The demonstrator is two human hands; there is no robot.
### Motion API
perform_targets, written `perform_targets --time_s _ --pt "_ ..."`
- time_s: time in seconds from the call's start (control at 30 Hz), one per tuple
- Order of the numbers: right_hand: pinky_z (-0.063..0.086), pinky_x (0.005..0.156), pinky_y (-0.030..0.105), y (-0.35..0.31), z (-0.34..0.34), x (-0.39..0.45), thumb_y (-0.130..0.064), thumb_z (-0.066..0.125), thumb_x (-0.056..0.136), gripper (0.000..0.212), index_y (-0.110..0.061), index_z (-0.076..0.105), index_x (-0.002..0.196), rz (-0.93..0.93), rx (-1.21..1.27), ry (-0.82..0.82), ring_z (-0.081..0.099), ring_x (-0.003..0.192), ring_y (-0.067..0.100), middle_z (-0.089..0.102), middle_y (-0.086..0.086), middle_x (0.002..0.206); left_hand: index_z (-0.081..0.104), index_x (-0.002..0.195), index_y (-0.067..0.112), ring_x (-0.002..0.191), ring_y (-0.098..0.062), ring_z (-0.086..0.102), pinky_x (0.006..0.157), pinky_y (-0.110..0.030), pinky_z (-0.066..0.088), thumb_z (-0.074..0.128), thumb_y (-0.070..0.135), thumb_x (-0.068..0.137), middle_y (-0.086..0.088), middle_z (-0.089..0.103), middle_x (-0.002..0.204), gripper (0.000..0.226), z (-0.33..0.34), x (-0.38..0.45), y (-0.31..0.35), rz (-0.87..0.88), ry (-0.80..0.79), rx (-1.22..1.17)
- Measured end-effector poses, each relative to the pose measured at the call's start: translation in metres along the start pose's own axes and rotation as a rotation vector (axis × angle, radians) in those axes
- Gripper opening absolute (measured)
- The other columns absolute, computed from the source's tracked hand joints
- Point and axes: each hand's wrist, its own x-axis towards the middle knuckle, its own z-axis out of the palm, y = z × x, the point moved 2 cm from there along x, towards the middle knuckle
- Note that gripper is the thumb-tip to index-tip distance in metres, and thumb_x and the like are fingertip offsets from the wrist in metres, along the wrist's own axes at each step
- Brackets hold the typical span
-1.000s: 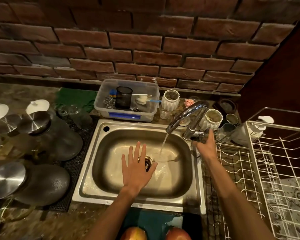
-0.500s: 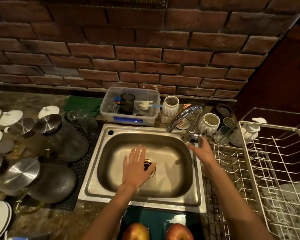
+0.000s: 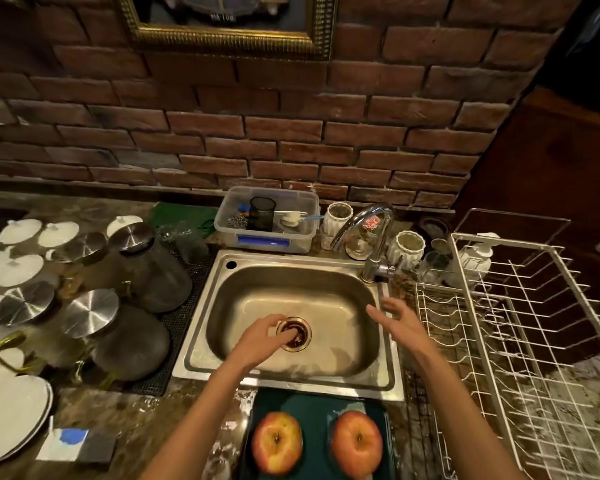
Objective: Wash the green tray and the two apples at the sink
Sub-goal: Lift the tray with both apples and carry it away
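The dark green tray lies on the counter just in front of the steel sink. Two red-yellow apples sit on it, one on the left and one on the right. My left hand is down in the basin, its fingers curled onto the drain strainer. My right hand hovers over the sink's right rim with its fingers spread, holding nothing. It is below the tap and apart from it. No water runs.
A white wire dish rack fills the right side. Glass jugs with steel lids and white plates crowd the left counter. A clear plastic box and white cups stand behind the sink. A sponge lies front left.
The water has stopped. My right hand has left the tap handle and drawn back over the rim. My left hand's flat fingers have curled down onto the drain.
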Motion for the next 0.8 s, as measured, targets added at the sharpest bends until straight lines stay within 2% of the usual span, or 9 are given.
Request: perform_targets --time_s 0.1,0.17,0.23,0.33,0.47,0.6,0.73,0.8 --pt "0.044 0.108 0.045 0.019 0.001 -0.024 -0.048 0.073 0.081 0.069 -0.022 0.050 0.141 0.026 0.004 -0.011 0.047 0.132 0.022 0.048 0.004 0.148 0.054 0.135 0.036 0.118 -0.015 0.053 0.080 -0.022 0.046 0.071 0.051 0.084 0.002 0.051 0.136 0.055 -0.005 -0.024 -0.018 -0.058 -0.073 -0.109" --pt "0.044 0.108 0.048 0.034 0.005 -0.039 -0.051 0.074 0.078 0.072 -0.024 0.050 0.140 0.055 0.010 -0.014 0.047 0.131 0.023 0.047 0.004 0.148 0.053 0.134 0.037 0.113 -0.014 0.056 0.078 -0.021 0.047 0.073 0.052 0.082 -0.001 0.049 0.138 0.058 -0.006 -0.038 -0.034 -0.089 -0.110 -0.160" --pt "0.044 0.108 0.048 0.050 0.011 -0.054 -0.054 0.075 0.072 0.080 -0.024 0.048 0.141 0.087 0.011 -0.033 0.047 0.132 0.025 0.045 0.006 0.149 0.053 0.136 0.034 0.119 -0.018 0.054 0.090 -0.028 0.050 0.078 0.057 0.073 -0.006 0.049 0.141 0.071 -0.004 -0.051 -0.051 -0.130 -0.131 -0.205" --pt "0.040 0.107 0.044 0.077 0.020 -0.075 -0.060 0.077 0.063 0.098 -0.024 0.040 0.147 0.156 0.000 -0.088 0.042 0.137 0.029 0.038 0.011 0.154 0.049 0.140 0.031 0.131 -0.022 0.050 0.109 -0.037 0.045 0.081 0.069 0.048 -0.009 0.050 0.144 0.105 0.004 -0.074 -0.073 -0.186 -0.153 -0.258" --pt "0.038 0.109 0.045 0.112 0.031 -0.097 -0.066 0.084 0.052 0.124 -0.025 0.026 0.154 0.259 -0.022 -0.157 0.037 0.141 0.033 0.032 0.015 0.158 0.030 0.155 0.026 0.142 -0.028 0.039 0.118 -0.043 0.034 0.091 0.064 0.041 -0.012 0.037 0.157 0.134 0.019 -0.094 -0.095 -0.258 -0.214 -0.335" --pt "0.034 0.116 0.049 0.135 0.038 -0.110 -0.057 0.091 0.047 0.135 -0.024 0.019 0.156 0.339 0.016 -0.169 0.036 0.141 0.034 0.030 0.013 0.158 0.014 0.159 0.026 0.149 -0.032 0.024 0.122 -0.048 0.024 0.092 0.037 0.055 -0.015 0.021 0.163 0.131 0.032 -0.103 -0.106 -0.320 -0.233 -0.410" --pt "0.038 0.109 0.048 0.145 0.048 -0.121 -0.047 0.095 0.046 0.140 -0.027 0.012 0.157 0.414 0.088 -0.195 0.040 0.137 0.037 0.030 0.014 0.156 0.014 0.159 0.023 0.144 -0.035 0.033 0.119 -0.047 0.031 0.090 0.014 0.068 -0.019 0.027 0.160 0.119 0.042 -0.107 -0.107 -0.351 -0.204 -0.500" --pt "0.040 0.105 0.044 0.148 0.049 -0.124 -0.046 0.096 0.045 0.140 -0.025 0.014 0.156 0.409 0.112 -0.156 0.043 0.133 0.035 0.034 0.014 0.154 0.018 0.158 0.017 0.136 -0.033 0.044 0.115 -0.045 0.038 0.089 0.009 0.070 -0.015 0.039 0.152 0.113 0.048 -0.108 -0.108 -0.371 -0.196 -0.510"
